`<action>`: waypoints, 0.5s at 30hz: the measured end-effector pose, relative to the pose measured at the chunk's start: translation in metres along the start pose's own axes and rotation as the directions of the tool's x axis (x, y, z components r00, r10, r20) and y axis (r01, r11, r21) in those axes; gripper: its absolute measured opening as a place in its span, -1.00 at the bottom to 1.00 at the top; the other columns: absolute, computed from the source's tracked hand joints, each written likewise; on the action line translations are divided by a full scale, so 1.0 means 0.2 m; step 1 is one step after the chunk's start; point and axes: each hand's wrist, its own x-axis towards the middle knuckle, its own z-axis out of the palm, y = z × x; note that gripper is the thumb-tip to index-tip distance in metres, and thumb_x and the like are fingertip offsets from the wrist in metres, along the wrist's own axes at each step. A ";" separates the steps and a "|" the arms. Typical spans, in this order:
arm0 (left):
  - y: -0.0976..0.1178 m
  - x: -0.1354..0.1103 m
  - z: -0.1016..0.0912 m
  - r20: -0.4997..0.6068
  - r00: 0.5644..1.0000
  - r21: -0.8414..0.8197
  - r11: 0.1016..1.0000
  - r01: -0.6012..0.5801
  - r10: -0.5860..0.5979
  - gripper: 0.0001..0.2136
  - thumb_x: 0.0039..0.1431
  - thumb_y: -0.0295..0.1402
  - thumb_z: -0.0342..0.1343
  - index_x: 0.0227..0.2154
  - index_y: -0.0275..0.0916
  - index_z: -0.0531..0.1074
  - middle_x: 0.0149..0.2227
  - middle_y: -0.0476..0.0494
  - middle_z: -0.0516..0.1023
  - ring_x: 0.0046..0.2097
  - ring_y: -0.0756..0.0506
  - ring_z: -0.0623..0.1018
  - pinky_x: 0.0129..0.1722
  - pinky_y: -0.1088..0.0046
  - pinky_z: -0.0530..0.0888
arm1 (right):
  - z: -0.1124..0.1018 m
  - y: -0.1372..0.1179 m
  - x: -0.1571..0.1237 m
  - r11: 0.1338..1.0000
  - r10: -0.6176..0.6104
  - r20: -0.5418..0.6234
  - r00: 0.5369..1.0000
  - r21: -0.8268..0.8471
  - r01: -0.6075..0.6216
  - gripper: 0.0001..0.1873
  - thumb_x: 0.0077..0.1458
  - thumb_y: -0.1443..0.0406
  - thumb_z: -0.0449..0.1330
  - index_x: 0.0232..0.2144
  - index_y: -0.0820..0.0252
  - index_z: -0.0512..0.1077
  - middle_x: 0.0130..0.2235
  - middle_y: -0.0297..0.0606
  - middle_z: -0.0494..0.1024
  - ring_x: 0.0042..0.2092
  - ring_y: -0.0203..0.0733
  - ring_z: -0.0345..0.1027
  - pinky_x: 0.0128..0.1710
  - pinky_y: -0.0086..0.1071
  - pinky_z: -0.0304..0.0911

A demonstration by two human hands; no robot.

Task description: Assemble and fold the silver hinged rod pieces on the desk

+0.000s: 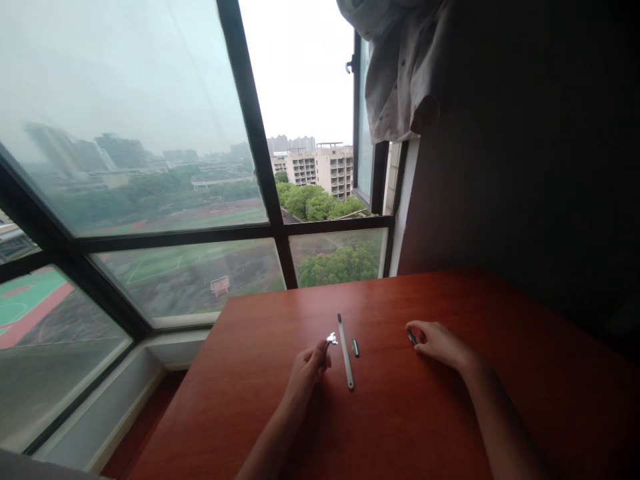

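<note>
By windows [140, 120], over reddish table [400, 413], left grip [309, 367] pinches apparent handle [331, 339], right grip [437, 341], green piece [411, 337].

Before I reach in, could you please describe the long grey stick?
On the reddish table, just right of the left hand, lies the long grey stick. Its dark far tip and slim length set it apart from the short green-and-black piece beside it.

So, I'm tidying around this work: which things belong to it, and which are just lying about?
Belongs:
- silver-tipped handle, perhaps a razor's, in the left hand
- small green-and-black piece in the right hand
- lookalike piece on the table, probably

Apparently just lying about:
- gray toothbrush-like stick, untouched
</note>
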 end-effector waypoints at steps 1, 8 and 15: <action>0.00 0.00 0.00 -0.003 1.000 -0.004 1.000 -0.001 0.001 -0.37 -0.04 0.30 -0.08 -0.66 -0.27 0.35 -0.73 0.08 0.15 -0.62 0.04 0.16 -0.56 0.48 0.06 | -0.01 0.01 0.00 1.000 0.016 0.013 1.000 -0.011 -0.016 -0.56 -0.19 0.48 0.18 -0.18 0.15 0.52 -0.43 -0.32 0.57 -0.37 -0.23 0.41 -0.36 -0.48 0.15; 0.01 0.00 0.01 0.002 1.000 -0.020 1.000 0.009 -0.009 -0.41 -0.01 0.24 -0.03 -0.64 -0.28 0.38 -0.73 0.09 0.15 -0.62 0.05 0.15 -0.56 0.49 0.04 | -0.08 0.04 -0.03 0.998 0.042 0.075 0.996 -0.048 -0.038 -0.69 -0.20 0.49 0.16 -0.34 0.18 0.54 -0.47 -0.34 0.54 -0.43 -0.26 0.37 -0.46 -0.49 0.09; 0.03 -0.02 0.01 -0.001 1.000 -0.073 0.997 0.011 -0.011 -0.45 0.01 0.20 0.02 -0.59 -0.29 0.38 -0.72 0.10 0.16 -0.62 0.06 0.15 -0.57 0.50 0.02 | -0.08 0.05 -0.04 0.998 0.068 0.087 0.994 -0.021 -0.066 -0.51 -0.18 0.48 0.17 -0.10 0.22 0.50 -0.42 -0.30 0.56 -0.38 -0.23 0.41 -0.41 -0.48 0.15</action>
